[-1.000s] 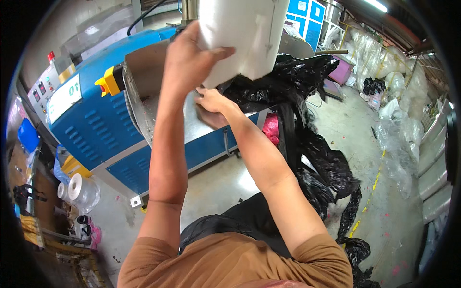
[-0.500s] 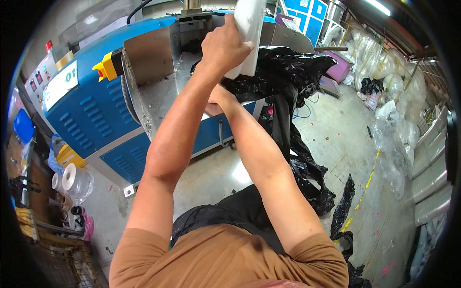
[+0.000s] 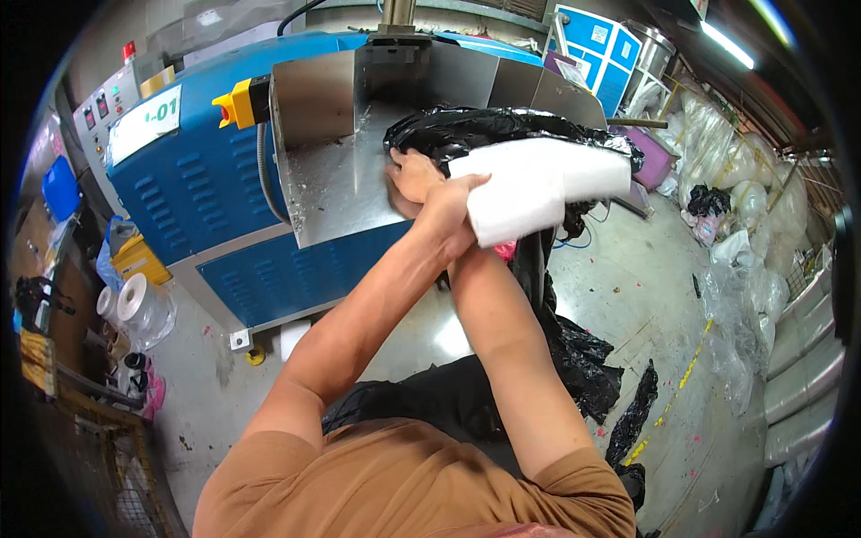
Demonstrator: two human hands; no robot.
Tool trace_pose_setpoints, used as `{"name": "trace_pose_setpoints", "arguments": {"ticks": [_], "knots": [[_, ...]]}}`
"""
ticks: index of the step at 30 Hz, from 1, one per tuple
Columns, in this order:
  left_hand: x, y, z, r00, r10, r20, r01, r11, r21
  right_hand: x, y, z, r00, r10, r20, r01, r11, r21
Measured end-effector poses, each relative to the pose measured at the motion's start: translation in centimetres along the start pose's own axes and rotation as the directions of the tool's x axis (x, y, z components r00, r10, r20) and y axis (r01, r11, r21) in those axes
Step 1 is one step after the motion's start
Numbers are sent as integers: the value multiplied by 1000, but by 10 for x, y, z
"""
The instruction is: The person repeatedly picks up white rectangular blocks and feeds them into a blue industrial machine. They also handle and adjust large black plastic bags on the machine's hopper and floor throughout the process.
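Pinched between the thumb and fingers of my left hand [image 3: 447,215] is the end of a white folded sheet [image 3: 520,193], which stretches to the right, slightly blurred. Its exact material I cannot make out. My left wrist crosses over my right forearm. Beyond it, my right hand [image 3: 415,175] rests with fingers extended at the left end of a bundle of black plastic film [image 3: 502,124]. That bundle lies along a metal tray [image 3: 350,193] on the blue machine [image 3: 193,197], partly covered by the white sheet. More black film hangs from the tray's right side to the floor.
A yellow switch box [image 3: 238,104] juts out left of the tray. Torn black film [image 3: 635,417] lies on the floor by a yellow line. Clear plastic bags [image 3: 749,193] are heaped at the right. White film rolls [image 3: 143,300] stand on the left. A metal post [image 3: 397,18] rises behind the tray.
My left hand has come down and nearer with the white sheet, which has swung from upright to lying across the black film. My right hand, mostly hidden before, now shows at the film's left end.
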State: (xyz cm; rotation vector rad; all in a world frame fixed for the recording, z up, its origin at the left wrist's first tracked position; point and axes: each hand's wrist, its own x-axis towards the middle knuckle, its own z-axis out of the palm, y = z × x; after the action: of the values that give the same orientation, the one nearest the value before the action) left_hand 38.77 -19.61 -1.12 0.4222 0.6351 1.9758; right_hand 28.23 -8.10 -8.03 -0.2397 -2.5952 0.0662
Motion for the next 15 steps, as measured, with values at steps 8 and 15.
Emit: {"name": "trace_pose_setpoints", "arguments": {"ticks": [8,15], "knots": [[140,33,-40,914,283,-291,-266,959,98,-19,-27,-9,868,-420,-264,321,882,-346],[213,76,-51,859,298,-416,-370,924,-102,-42,10,24,958,-216,-188,245,957,153]]}}
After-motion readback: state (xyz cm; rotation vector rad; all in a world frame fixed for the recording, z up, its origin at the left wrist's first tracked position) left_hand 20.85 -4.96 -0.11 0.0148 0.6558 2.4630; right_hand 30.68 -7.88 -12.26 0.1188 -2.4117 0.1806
